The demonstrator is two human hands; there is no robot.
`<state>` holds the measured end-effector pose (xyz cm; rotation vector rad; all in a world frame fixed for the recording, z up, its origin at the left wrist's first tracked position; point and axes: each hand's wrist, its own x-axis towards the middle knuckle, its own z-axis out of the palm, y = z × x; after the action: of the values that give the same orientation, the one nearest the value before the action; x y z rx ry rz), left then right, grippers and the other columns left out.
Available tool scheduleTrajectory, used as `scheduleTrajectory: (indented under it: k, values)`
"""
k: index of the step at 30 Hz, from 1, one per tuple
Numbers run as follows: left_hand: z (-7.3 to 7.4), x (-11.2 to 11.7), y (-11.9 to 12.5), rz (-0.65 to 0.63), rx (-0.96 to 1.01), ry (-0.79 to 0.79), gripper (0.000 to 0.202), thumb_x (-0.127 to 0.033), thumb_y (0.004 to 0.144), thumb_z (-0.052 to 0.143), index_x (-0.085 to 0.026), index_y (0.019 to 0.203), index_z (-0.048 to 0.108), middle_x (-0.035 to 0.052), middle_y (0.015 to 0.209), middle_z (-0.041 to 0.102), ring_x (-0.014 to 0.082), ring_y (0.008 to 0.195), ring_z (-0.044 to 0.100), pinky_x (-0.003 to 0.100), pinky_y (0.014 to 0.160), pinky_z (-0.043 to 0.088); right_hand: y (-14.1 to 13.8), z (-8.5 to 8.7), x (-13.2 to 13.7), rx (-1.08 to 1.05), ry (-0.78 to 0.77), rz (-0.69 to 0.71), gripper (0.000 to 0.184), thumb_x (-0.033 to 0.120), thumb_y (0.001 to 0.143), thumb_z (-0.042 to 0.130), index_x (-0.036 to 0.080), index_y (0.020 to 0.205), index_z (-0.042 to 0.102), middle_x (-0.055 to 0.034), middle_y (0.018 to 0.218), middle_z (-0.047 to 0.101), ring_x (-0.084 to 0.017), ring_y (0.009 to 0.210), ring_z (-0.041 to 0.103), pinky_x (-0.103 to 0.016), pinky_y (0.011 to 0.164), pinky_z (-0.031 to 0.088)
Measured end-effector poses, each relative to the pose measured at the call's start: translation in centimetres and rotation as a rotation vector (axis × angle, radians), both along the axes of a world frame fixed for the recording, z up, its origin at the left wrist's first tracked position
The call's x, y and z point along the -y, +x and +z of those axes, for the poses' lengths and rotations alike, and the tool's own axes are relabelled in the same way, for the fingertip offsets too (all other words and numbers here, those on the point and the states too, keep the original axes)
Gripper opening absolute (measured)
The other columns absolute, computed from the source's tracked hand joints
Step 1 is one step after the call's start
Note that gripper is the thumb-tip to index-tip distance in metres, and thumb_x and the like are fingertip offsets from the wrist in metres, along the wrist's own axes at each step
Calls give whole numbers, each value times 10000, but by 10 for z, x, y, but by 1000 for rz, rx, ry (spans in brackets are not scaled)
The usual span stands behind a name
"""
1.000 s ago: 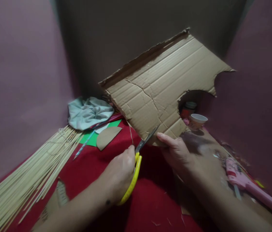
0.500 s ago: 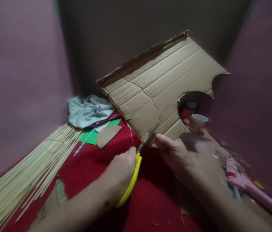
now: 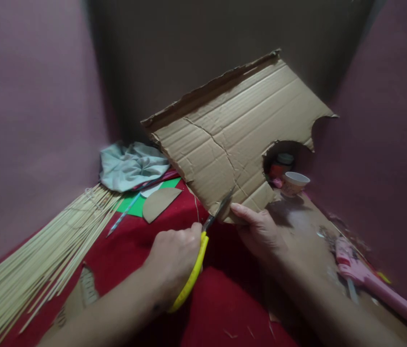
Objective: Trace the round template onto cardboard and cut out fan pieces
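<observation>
My left hand (image 3: 176, 258) is closed round the yellow handle of a pair of scissors (image 3: 192, 277). Their dark blades sit at the lower edge of a cardboard sheet (image 3: 206, 159), with one blade lying across its face. A creased line runs up the sheet from near the blade tip. Its right side has curved cut-outs, and a folded flap lines its top. My right hand (image 3: 259, 229) grips the sheet's bottom edge, thumb on the front and fingers hidden behind. The sheet is tilted up above the red cloth (image 3: 221, 299).
At left lies a bundle of thin sticks (image 3: 55, 246) beside a pale crumpled cloth (image 3: 133, 166). A cardboard half-disc (image 3: 160, 202) and a pencil (image 3: 125, 214) lie on green paper (image 3: 134, 206). To the right are a paper cup (image 3: 295, 184) and a pink glue gun (image 3: 380, 284).
The cardboard sheet, scissors and both hands have shifted slightly left and down. The scissors remain at the sheet's lower edge, and both hands keep their grip.
</observation>
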<state>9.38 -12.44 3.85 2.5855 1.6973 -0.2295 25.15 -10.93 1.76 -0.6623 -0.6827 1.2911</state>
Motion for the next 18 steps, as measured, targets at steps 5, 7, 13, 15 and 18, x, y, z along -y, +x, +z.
scheduleTrajectory:
  k: [5, 7, 13, 15, 18]
  values:
    - [-1, 0, 0, -7, 3, 14, 211, -199, 831, 337, -159, 968, 493, 116, 796, 685, 300, 768, 669, 371, 611, 481, 0, -3, -3, -16, 21, -7, 132, 124, 569, 733, 184, 665, 666, -3, 695, 696, -187, 850, 647, -349, 850, 506]
    - [-1, -1, 0, -17, -3, 6, 216, -179, 825, 332, -157, 971, 491, 115, 801, 685, 308, 769, 669, 388, 617, 489, 0, -3, -3, -7, 8, -15, 133, 129, 562, 736, 191, 656, 666, 4, 664, 688, -185, 827, 649, -347, 838, 511]
    - [-2, -2, -3, -44, -10, 9, 213, -156, 818, 334, -151, 969, 484, 111, 789, 683, 327, 761, 669, 426, 618, 503, 0, -1, -1, -19, -8, -15, 148, 130, 526, 746, 191, 620, 650, 0, 648, 675, -194, 800, 645, -324, 732, 534]
    - [-4, -2, -3, -47, -8, 6, 214, -153, 821, 326, -154, 967, 483, 112, 790, 684, 324, 756, 670, 421, 611, 502, 0, 0, 0, -15, -54, -2, 152, 126, 508, 751, 187, 583, 634, 7, 598, 655, -190, 771, 643, -309, 703, 533]
    - [-6, -3, -3, -51, 11, -1, 209, -167, 829, 314, -159, 960, 478, 109, 778, 680, 319, 748, 669, 408, 602, 494, 0, 1, 1, -24, -51, 7, 168, 128, 510, 750, 196, 624, 646, 8, 647, 671, -186, 791, 639, -325, 743, 525]
